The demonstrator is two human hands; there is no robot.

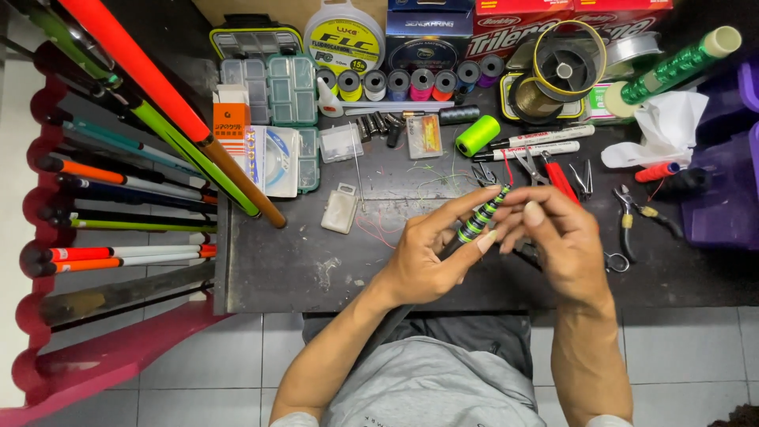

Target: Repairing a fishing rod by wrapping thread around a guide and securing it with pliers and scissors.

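At nine o'clock a red rack (47, 237) is holding a row of fishing rods (126, 186) lying sideways, and two long blanks, one orange (134, 71) and one green (182, 150), are leaning across the corner of the dark worktable (300, 269). At eleven o'clock clear tackle boxes (281, 91) are sitting beside a white packet (273, 158).

In the middle, the left hand (431, 253) is closing around a rod section (480, 215) wrapped in black and bright green bands, thumb and fingers gripping it just above the table's near half. The right hand (557, 241) is pinching narrowly at the upper part of the same section, fingertips meeting the left's. Several bands are looking finished along the visible stretch; whether a thread is running off it now I cannot tell, so the wrapping is probably well advanced but not clearly ended.

At twelve o'clock small thread spools (411, 81) are lining up, with a green spool (477, 135) below them. At one o'clock a large line reel (563, 69) is sitting, and red-handled pliers (560, 178) and small cutters (632, 217) are lying at three o'clock.
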